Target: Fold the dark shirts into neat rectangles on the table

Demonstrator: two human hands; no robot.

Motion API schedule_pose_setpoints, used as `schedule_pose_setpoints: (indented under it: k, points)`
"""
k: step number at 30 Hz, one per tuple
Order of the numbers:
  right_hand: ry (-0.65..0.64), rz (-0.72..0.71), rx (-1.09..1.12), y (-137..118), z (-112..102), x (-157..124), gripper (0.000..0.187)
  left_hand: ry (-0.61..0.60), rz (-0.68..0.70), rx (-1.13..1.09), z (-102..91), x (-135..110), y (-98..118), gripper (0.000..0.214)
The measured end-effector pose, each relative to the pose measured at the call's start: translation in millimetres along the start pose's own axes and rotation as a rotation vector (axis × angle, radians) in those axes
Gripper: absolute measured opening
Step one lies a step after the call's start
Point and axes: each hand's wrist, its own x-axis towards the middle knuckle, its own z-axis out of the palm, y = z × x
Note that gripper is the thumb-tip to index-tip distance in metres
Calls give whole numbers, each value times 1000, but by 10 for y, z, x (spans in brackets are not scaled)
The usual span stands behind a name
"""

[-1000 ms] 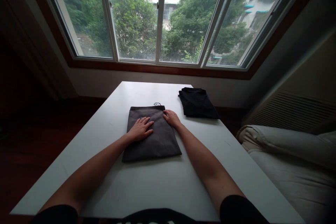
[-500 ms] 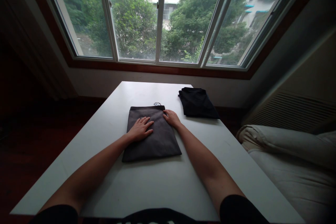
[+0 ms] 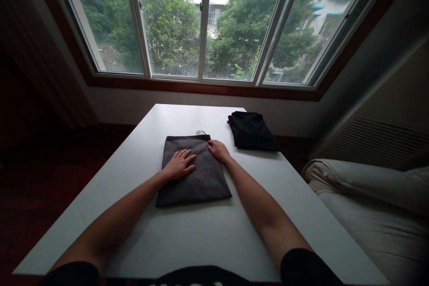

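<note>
A dark grey cloth drawstring bag [image 3: 197,183] lies flat on the white table, with a small loop of cord [image 3: 200,133] sticking out past its far edge. My left hand [image 3: 179,165] rests palm down on the bag's left half, fingers spread, holding nothing. At the bag's right edge, near the far corner, my right hand [image 3: 219,150] lies with its fingertips touching the cloth. Its fingers look loosely extended, though its underside is hidden.
A folded black garment [image 3: 253,132] lies at the table's far right, by the edge. The white table [image 3: 197,241] reaches toward the wall under a wide window [image 3: 201,40]. To the right is a pale cushioned seat [image 3: 372,201].
</note>
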Motion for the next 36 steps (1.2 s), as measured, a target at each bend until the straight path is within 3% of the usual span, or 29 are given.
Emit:
schedule_pose_setpoints:
  k: [36]
  points:
    - [-18,30,-3,-85,-73,-28,38,-9,-6,-12,-29,-9,16,63]
